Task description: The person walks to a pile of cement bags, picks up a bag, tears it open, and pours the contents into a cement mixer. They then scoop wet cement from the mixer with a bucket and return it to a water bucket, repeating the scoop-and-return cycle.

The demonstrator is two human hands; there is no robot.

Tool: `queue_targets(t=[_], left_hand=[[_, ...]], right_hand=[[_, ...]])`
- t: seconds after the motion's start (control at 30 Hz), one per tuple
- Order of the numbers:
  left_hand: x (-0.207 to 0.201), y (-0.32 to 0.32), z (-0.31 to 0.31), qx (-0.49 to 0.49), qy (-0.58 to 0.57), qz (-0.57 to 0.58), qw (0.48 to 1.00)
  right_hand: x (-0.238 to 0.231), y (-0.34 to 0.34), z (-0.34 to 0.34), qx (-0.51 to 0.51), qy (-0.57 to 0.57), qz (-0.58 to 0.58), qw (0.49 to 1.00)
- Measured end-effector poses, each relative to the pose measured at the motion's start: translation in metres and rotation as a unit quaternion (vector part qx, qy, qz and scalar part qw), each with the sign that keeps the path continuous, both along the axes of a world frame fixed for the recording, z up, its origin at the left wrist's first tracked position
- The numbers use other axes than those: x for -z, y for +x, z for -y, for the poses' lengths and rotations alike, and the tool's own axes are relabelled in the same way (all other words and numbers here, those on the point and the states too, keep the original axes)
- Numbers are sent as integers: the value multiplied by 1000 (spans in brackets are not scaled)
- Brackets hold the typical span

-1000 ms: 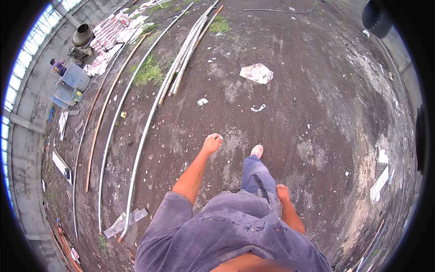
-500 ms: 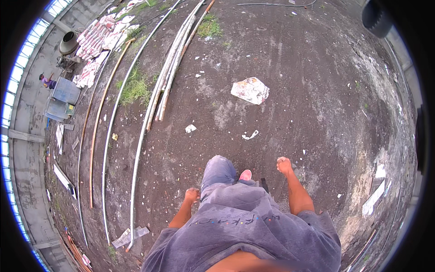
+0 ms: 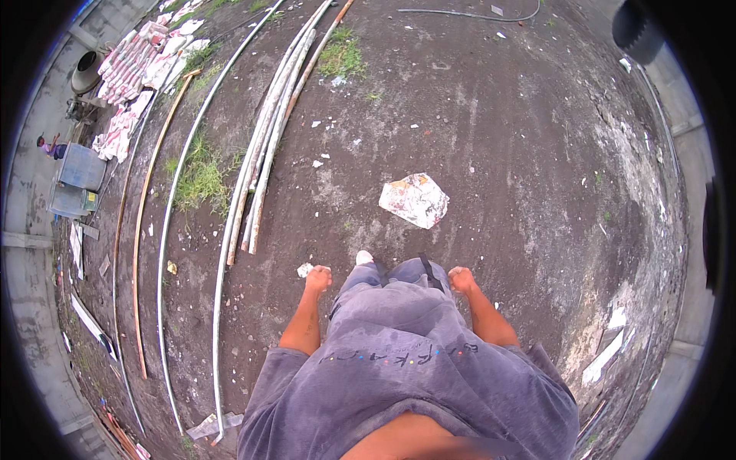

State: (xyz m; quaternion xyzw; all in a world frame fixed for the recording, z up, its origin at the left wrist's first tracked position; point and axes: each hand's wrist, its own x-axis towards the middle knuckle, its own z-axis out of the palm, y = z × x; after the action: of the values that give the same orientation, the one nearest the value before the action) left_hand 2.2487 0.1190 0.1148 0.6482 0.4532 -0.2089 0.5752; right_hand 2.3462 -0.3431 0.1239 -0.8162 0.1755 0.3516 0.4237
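My left hand [image 3: 318, 278] hangs beside my left thigh, its fingers curled into a loose fist with nothing seen in it. Just left of it on the ground lies a small white scrap [image 3: 304, 270]. At my other side, my right hand [image 3: 461, 280] is also curled closed and holds nothing that I can see. It is close to my right leg, near a dark strap [image 3: 430, 272] on my trousers. One light shoe [image 3: 364, 257] shows in front; the other is hidden. Ahead lies a flat, dirty white sack or sheet [image 3: 415, 201].
Long metal pipes [image 3: 163, 261] run along the left, with a bundle of pale poles [image 3: 264, 138] nearer me. Farther left are stacked sacks [image 3: 132, 65], a cement mixer [image 3: 87, 71], a grey bin [image 3: 82, 166] and another person [image 3: 52, 146]. White debris [image 3: 603, 358] lies right.
I have moved forward, so the white sheet and poles are nearer. My left hand has swung forward and my right hand back toward my body. A light shoe now shows on the left.
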Motion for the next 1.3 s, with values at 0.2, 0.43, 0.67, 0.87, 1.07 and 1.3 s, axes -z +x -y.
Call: queue_targets(t=[0.2,0.43,0.67,0.87,1.07,1.3], left_hand=[[-68,249,-56,56,73,178,980],[-18,358,-84,40,73,92,992],[19,353,-75,307,121,-49,943],[54,472,-71,336,166,-49,926],[80,687,-103,169,125,2,978],[35,975,-173,129,27,20,991]], right_hand=[[19,109,-19,68,11,-1,998],[103,289,-48,-341,-142,155,916],[49,540,-89,-70,9,121,990],[-15,716,-142,-14,37,105,994],[73,815,-140,-59,-37,56,996],[70,903,-136,-114,-89,19,989]])
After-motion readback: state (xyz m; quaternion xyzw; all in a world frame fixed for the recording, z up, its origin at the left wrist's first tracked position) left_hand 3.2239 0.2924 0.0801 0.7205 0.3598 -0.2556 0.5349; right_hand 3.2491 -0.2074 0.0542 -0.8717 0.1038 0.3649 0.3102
